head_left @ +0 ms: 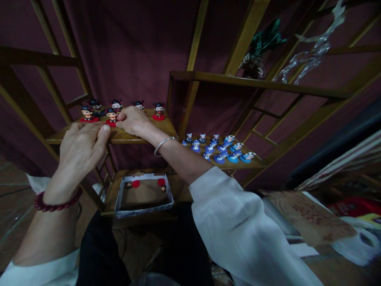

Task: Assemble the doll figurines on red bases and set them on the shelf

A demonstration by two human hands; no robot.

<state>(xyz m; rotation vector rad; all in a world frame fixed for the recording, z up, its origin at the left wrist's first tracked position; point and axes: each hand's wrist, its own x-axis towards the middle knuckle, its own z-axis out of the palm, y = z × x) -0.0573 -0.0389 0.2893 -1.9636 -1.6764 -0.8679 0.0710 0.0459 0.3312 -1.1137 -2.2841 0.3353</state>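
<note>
My right hand (133,119) has its fingertips closed on the side of a small figurine (112,114) with black hair buns and a red round base, standing upright on the wooden shelf (133,137). My left hand (85,145) lies at the shelf's front edge, fingers stretched and thumb apart, just below that figurine and a similar figurine (87,113) at the left. Behind them stand more black-haired figurines, partly hidden: one at the back left (95,104), one in the middle (116,104), one beyond my right hand (138,104). Another figurine (158,110) stands farther right.
Below, an open shallow box (144,200) holds two figurines with red bases lying down. On a lower right shelf stand several blue and purple figurines (220,156). A clear glass deer (315,53) and a green ornament (264,43) stand on the upper shelf.
</note>
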